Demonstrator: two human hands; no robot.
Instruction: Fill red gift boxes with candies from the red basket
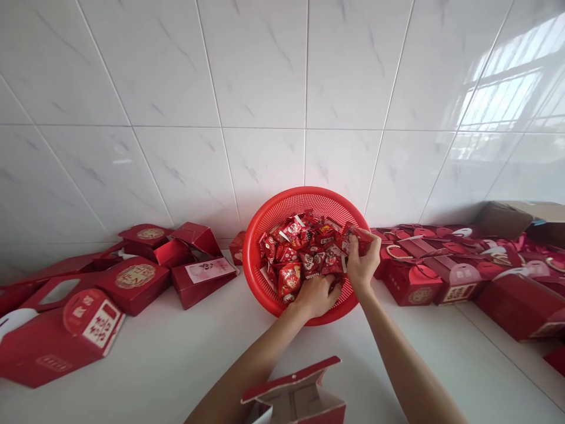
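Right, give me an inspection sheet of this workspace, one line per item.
Surface: white countertop, a seam line at right.
Work items: red plastic basket holding many red wrapped candies; red carton in front, top open, cut off by the picture's lower edge.
Clutter: red gift boxes at left; red handled boxes and a brown cardboard box at right.
Hands: left hand down among the candies, grip unclear; right hand holding a red packet at the basket's right side.
Cables: nothing seen.
Surroundings: white veined wall tiles, with a window reflection at right.
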